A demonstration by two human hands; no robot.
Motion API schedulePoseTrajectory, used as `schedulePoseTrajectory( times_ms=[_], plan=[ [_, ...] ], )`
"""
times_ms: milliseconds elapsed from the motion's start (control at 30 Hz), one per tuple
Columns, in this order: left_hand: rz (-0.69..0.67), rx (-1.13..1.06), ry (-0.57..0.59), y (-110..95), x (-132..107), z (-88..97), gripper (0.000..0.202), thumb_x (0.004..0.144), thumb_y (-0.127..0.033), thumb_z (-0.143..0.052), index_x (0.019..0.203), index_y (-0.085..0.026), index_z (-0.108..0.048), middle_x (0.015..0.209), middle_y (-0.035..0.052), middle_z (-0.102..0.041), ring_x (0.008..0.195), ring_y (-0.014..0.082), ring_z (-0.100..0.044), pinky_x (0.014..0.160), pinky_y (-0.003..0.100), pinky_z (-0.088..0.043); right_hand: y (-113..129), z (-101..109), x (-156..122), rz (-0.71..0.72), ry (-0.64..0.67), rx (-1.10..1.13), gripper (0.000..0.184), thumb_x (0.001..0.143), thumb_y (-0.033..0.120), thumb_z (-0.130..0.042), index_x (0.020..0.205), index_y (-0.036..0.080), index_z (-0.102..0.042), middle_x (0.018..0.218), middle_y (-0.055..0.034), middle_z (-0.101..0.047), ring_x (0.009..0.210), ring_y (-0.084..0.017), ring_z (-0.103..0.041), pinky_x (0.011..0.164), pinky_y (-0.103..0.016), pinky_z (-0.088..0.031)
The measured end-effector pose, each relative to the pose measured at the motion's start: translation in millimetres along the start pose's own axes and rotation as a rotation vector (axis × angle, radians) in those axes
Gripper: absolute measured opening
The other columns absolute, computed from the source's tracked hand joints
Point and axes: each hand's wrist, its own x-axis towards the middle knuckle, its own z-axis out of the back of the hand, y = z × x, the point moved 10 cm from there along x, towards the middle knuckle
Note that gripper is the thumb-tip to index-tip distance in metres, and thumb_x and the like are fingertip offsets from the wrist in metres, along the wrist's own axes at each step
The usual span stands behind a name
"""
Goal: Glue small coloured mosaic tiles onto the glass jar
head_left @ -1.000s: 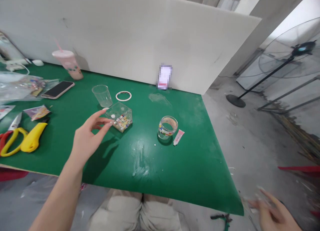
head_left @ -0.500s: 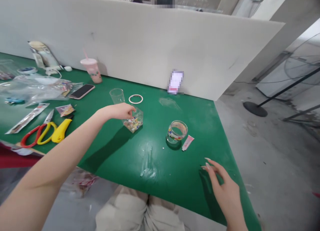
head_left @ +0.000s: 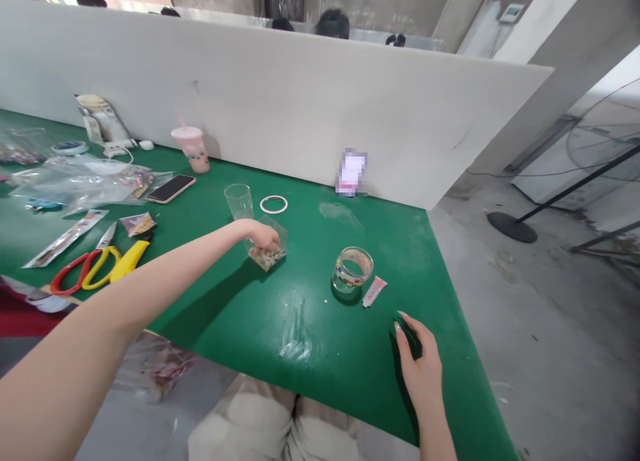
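Left hand [head_left: 263,236]: reached far forward, grip curled down over the open top of the small clear plastic box of mixed coloured beads [head_left: 274,251]. Fingertips are hidden at the rim, so I cannot tell whether they clasp the box or something inside it. The box sits on the green desk [head_left: 310,328], tilted slightly.

Right hand [head_left: 420,371]: well right of the box and nearer the body, grip loose and empty, fingertips on the desk.

Between right hand and box: clear decorated bangle [head_left: 353,269] and small pink tube [head_left: 375,291]. Just behind the box: clear plastic cup [head_left: 239,200].
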Motion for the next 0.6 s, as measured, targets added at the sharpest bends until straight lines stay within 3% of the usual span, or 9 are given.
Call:
schedulePoseTrajectory(
  times_ms=[167,433,600],
  plan=[
    [0.057,0.009,0.051,0.1,-2.6,-5.1,0.022,0.075,-0.031,-0.054,0.067,-0.014,-0.065,0.057,0.0041,-0.062,0.053,0.0140,-0.052,0.059,0.025,-0.045,-13.3,-2.6,1.6,-0.075,-0.016,0.016,0.044,0.084,0.048,-0.054,0.113,0.017,-0.060,0.118,-0.0134,-0.060,0.109,-0.028,-0.055,0.100,-0.050,-0.041],
    [0.033,0.037,0.032,-3.9,-4.5,-0.5,0.006,0.061,-0.015,-0.058,0.062,-0.015,-0.064,0.053,0.0018,-0.057,0.054,0.0152,-0.049,0.063,0.028,-0.045,-11.3,-2.1,1.5,-0.096,-0.001,0.000,0.044,0.084,0.050,-0.054,0.113,0.018,-0.060,0.117,-0.0126,-0.061,0.109,-0.028,-0.056,0.099,-0.047,-0.041],
    [0.015,-0.003,0.035,-7.3,-12.7,2.3,0.013,0.068,-0.024,-0.057,0.058,-0.016,-0.060,0.051,0.0017,-0.054,0.051,0.0145,-0.047,0.060,0.028,-0.045,-13.4,-2.8,1.3,-0.099,0.007,0.026,0.043,0.083,0.050,-0.055,0.113,0.019,-0.061,0.117,-0.0121,-0.061,0.108,-0.029,-0.056,0.099,-0.049,-0.041]
  ],
)
